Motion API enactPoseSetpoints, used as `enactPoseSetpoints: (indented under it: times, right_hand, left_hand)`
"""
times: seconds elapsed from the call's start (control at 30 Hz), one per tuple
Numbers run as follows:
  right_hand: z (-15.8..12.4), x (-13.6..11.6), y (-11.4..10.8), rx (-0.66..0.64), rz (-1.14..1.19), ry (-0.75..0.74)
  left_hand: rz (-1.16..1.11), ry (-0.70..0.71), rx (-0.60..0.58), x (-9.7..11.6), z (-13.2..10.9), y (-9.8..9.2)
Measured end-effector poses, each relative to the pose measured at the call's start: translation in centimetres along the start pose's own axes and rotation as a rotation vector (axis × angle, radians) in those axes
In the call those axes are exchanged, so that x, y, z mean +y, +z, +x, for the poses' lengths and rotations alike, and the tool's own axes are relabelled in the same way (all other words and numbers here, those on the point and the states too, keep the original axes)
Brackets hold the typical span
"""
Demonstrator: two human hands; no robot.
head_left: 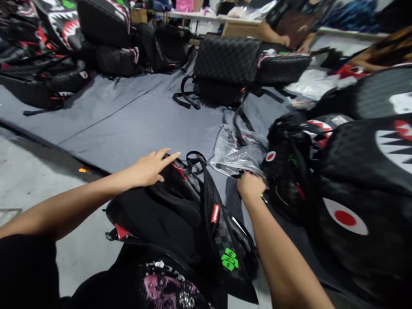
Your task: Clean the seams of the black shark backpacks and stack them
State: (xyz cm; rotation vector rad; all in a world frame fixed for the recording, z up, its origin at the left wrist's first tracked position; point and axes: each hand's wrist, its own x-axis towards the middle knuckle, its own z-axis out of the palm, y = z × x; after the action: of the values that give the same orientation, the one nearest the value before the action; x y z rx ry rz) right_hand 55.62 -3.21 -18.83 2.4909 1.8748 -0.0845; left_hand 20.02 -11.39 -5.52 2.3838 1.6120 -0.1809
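Observation:
A black backpack with a red label and a green patch on its strap lies at the table's front edge, against my body. My left hand rests on the bag's upper edge, fingers spread, holding nothing. To the right, my right hand is closed at the near edge of a clear plastic bag; its fingers are curled and what exactly they pinch is partly hidden. Dark straps lie over the plastic bag.
The grey-covered table stretches ahead. Large shark-print backpacks crowd the right side. More bags stand along the back and at the far left. Two other people are at the far side, their hands on things there.

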Motion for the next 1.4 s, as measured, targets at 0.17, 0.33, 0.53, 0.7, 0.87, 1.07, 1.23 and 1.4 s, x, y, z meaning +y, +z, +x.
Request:
enactPoseSetpoints:
  times: [0.17, 0.33, 0.53, 0.7, 0.87, 1.07, 1.23, 1.4]
  right_hand:
    - [-1.3, 1.4, 0.1, 0.065, -0.017, -0.051]
    - [-3.1, 2.5, -0.1, 0.146, 0.012, -0.086]
    - [-4.3, 3.1, -1.0, 0.160, 0.149, -0.153]
    - [-7.4, 1.6, -5.5, 0.324, 0.352, -0.116]
    - [-13.6, -3.5, -10.6, 0.262, 0.915, -0.368]
    - [-17.2, -10.0, -11.2, -0.058, 0.776, -0.636]
    - [-18.0, -10.7, -11.6, 0.154, 0.782, -0.948]
    - [-19.2, -10.1, -13.2, 0.384, 0.719, -1.346]
  left_hand:
    - [-0.127, 0.021, 0.128, -0.1, -0.8, 0.7]
    - [-0.187, 0.070, 0.450, -0.1, -2.7, 2.3]
    - [-0.251, 0.158, 0.766, -0.7, -5.1, 5.2]
    - [-0.244, 0.168, 0.776, -1.5, -6.4, 7.4]
    - [-0.284, 0.168, 0.760, -1.5, -6.5, 8.1]
    - [-0.435, 0.187, 0.794, -1.6, -7.2, 8.3]
    - [-0.527, 0.069, 0.989, -0.2, -9.2, 7.3]
    - [-1.324, -0.051, 0.509, 2.4, -9.6, 4.3]
